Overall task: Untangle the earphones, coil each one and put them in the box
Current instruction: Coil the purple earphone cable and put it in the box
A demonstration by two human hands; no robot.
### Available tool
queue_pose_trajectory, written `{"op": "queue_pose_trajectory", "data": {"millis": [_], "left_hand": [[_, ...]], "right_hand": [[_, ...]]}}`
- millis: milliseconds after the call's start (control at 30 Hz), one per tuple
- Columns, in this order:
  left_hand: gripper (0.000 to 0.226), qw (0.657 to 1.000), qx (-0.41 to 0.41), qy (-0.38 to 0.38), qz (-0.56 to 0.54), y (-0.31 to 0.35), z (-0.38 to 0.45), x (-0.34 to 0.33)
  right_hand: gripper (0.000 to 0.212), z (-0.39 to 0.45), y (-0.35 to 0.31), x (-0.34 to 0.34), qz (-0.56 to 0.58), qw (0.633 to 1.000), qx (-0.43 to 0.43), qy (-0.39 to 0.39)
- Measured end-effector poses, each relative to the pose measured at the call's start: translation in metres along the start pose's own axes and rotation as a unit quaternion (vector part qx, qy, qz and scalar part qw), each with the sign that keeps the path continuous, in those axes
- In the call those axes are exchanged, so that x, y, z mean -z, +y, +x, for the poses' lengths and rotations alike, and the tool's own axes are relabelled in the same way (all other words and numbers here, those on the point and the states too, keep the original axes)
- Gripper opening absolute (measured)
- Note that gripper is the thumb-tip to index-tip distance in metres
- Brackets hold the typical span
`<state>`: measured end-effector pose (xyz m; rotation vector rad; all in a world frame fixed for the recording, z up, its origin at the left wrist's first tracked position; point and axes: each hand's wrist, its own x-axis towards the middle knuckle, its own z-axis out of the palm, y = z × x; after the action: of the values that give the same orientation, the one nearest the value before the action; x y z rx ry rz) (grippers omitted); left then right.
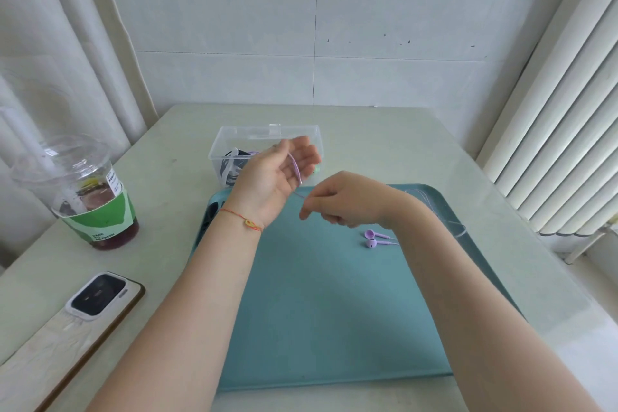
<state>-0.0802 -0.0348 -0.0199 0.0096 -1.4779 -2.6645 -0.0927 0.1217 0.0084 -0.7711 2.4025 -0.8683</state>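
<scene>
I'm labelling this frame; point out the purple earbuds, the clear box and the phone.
purple earbuds (370, 238): head view, on the buds' rounded heads.
clear box (267, 131): head view, on its far wall.
phone (97, 298): head view, on its camera block.

- The scene was bright and evenly lit by soft daylight that seemed to enter from the right, where the white blinds (565, 130) glowed palest.
- Shadows were faint: a soft dark patch lay on the teal tray (317, 311) beneath the forearms, and a dim one beside the drink cup (83, 191).
- A mild sheen showed on the pale table (401, 144) near its right edge.
- The wide lens bent straight lines at the edges; the curtain (50, 43) and blinds leaned outward.
- The left hand (277, 177) was slightly smeared at its fingertips by motion; the rest stayed fairly sharp.
</scene>
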Motion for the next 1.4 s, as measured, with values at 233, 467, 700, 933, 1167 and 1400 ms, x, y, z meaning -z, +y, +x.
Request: {"op": "queue_pose_trajectory", "data": {"millis": [233,467,700,933,1167,1400], "left_hand": [[0.036,0.957,0.112,-0.063,0.26,-0.009,-0.01,-0.008],[0.054,0.957,0.198,-0.159,0.137,-0.006,-0.011,-0.012],[0.036,0.963,0.166,-0.208,-0.03,0.001,-0.016,-0.019],[0.037,0.991,0.022,-0.044,-0.122,-0.001,-0.004,-0.009],[0.027,0.981,-0.052,0.026,0.185,-0.022,0.003,-0.005],[0.054,0.968,0.111,-0.083,0.211,-0.02,-0.007,-0.016]], "right_hand": [[0.022,-0.002,0.004,0.019,0.059,0.973,0.044,0.219],[0.018,0.005,0.016,0.022,0.128,0.953,0.071,0.267],[0.021,0.009,0.015,0.013,0.2,0.948,0.087,0.232],[0.021,0.001,0.01,0.008,0.057,0.996,0.018,0.065],[0.016,-0.011,0.005,0.021,0.028,0.997,0.028,0.067],[0.021,-0.006,0.01,0.03,0.119,0.964,0.059,0.231]]}}
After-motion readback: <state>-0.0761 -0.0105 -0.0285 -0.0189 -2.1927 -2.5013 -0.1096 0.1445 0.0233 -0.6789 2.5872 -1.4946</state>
